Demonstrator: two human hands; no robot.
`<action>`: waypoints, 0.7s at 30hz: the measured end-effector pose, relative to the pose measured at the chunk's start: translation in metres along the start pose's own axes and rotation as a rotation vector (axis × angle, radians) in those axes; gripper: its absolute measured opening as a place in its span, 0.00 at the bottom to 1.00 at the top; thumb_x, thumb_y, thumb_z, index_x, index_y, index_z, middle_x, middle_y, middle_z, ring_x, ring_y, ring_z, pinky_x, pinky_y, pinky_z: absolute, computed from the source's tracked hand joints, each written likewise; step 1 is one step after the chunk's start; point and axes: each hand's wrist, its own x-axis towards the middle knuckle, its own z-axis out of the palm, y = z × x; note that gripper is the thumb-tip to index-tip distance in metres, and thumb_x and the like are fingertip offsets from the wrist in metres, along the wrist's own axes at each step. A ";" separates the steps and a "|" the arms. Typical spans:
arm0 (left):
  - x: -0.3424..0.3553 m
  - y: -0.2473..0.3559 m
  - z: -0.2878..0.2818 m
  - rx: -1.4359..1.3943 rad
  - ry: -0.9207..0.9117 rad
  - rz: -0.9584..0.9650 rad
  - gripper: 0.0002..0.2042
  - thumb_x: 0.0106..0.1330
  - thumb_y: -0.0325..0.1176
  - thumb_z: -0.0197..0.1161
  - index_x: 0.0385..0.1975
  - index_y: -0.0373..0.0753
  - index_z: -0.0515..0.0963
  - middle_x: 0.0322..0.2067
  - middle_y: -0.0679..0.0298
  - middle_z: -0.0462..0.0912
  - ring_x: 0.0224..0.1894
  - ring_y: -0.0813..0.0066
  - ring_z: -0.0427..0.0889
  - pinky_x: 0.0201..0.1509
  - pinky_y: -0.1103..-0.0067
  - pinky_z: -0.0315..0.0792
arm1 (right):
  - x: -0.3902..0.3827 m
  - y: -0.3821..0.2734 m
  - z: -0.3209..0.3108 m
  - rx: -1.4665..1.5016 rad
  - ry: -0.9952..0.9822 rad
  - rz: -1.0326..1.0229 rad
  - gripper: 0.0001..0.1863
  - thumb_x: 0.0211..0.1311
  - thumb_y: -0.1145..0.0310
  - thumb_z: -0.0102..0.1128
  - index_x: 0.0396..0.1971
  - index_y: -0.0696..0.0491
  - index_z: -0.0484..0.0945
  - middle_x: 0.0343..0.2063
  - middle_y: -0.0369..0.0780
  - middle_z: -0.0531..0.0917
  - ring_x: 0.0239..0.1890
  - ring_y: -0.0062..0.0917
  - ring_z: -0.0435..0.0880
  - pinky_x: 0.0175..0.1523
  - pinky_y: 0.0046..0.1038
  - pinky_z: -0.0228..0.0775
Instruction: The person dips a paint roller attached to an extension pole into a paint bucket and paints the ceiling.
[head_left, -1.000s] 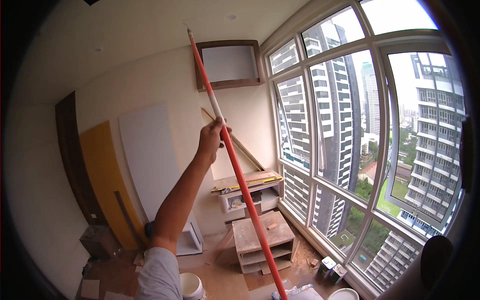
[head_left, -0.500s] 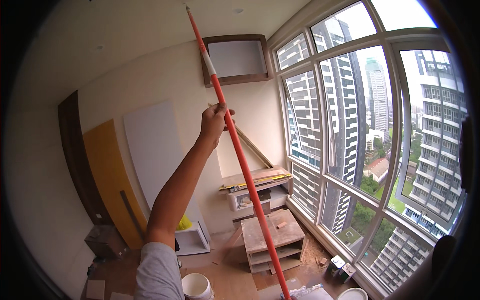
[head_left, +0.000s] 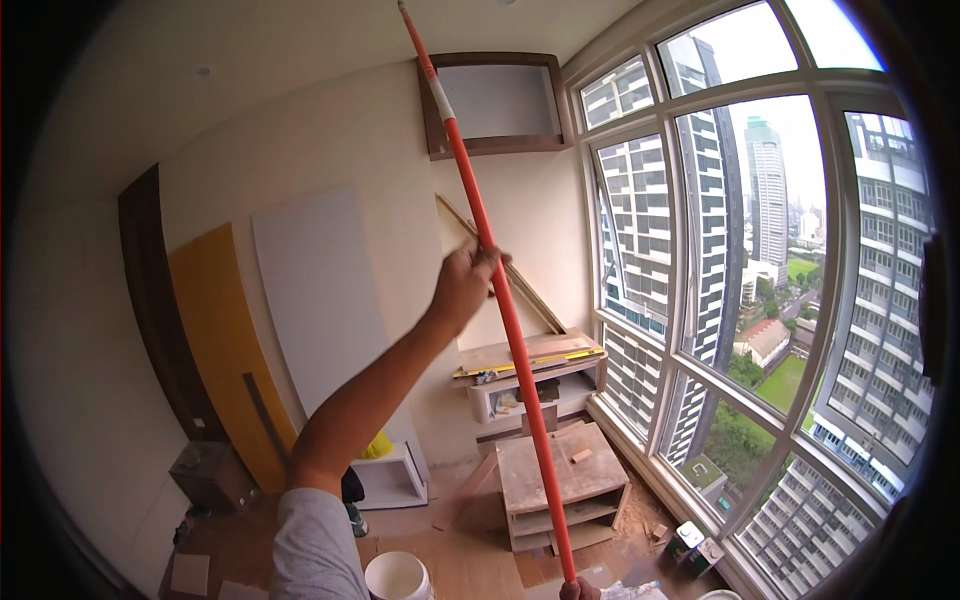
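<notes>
A long orange-red pole (head_left: 520, 360) with a white band near its thin upper end slants up to the ceiling. My left hand (head_left: 470, 280) is closed around it at about mid-length, the arm stretched out in a grey sleeve (head_left: 315, 545). At the bottom edge of the picture my right hand (head_left: 579, 590) grips the pole's lower part; only some of that hand shows. The pole's upper tip (head_left: 403, 6) appears close to the ceiling (head_left: 300, 50); whether it touches cannot be made out.
Ahead stands a dusty wooden cabinet (head_left: 555, 470), with a white wall shelf (head_left: 485, 405) behind it. Large windows (head_left: 750, 240) fill the right side. A white bucket (head_left: 398, 578) and metal cans (head_left: 685, 543) stand on the floor. A brown-framed box (head_left: 495, 100) hangs high on the wall.
The view has shifted, so the room appears moved right. My left hand now holds the pole farther below its white band. My right hand has come into sight at the bottom.
</notes>
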 end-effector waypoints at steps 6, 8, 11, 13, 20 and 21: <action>-0.043 -0.072 0.002 -0.085 -0.130 -0.079 0.20 0.78 0.36 0.52 0.66 0.35 0.67 0.46 0.63 0.81 0.41 0.77 0.83 0.42 0.77 0.78 | 0.075 -0.047 0.035 0.215 -0.025 -0.005 0.28 0.77 0.47 0.44 0.28 0.58 0.76 0.18 0.35 0.69 0.22 0.22 0.66 0.27 0.33 0.58; -0.033 -0.089 -0.003 -0.119 -0.127 -0.096 0.20 0.78 0.35 0.52 0.65 0.35 0.67 0.47 0.62 0.80 0.41 0.76 0.83 0.43 0.76 0.79 | 0.097 -0.053 0.050 0.234 -0.011 -0.034 0.29 0.77 0.46 0.44 0.28 0.58 0.76 0.19 0.34 0.69 0.23 0.21 0.67 0.26 0.32 0.58; 0.009 -0.111 -0.019 -0.142 -0.051 -0.064 0.17 0.76 0.29 0.54 0.61 0.33 0.70 0.46 0.60 0.80 0.39 0.73 0.83 0.42 0.74 0.81 | 0.137 -0.053 0.086 0.217 -0.015 -0.004 0.28 0.77 0.46 0.46 0.27 0.57 0.75 0.19 0.35 0.69 0.23 0.21 0.68 0.26 0.32 0.58; 0.038 -0.128 -0.030 -0.139 -0.046 -0.077 0.16 0.75 0.29 0.55 0.59 0.32 0.71 0.45 0.60 0.80 0.38 0.73 0.84 0.41 0.74 0.81 | 0.164 -0.056 0.110 0.348 -0.036 0.155 0.19 0.73 0.58 0.59 0.24 0.57 0.76 0.17 0.36 0.77 0.23 0.25 0.80 0.29 0.31 0.68; 0.118 -0.178 -0.069 -0.195 0.035 -0.106 0.10 0.73 0.26 0.53 0.48 0.30 0.76 0.42 0.58 0.81 0.35 0.70 0.83 0.45 0.74 0.81 | 0.240 -0.090 0.161 0.131 0.008 0.071 0.24 0.74 0.53 0.53 0.25 0.59 0.74 0.13 0.40 0.71 0.18 0.24 0.70 0.26 0.33 0.61; 0.128 -0.185 -0.074 -0.178 0.038 -0.109 0.10 0.73 0.26 0.53 0.48 0.30 0.76 0.42 0.58 0.80 0.35 0.70 0.83 0.45 0.73 0.80 | 0.251 -0.092 0.168 0.143 0.015 0.068 0.24 0.75 0.54 0.53 0.25 0.59 0.75 0.13 0.41 0.71 0.18 0.24 0.70 0.26 0.33 0.61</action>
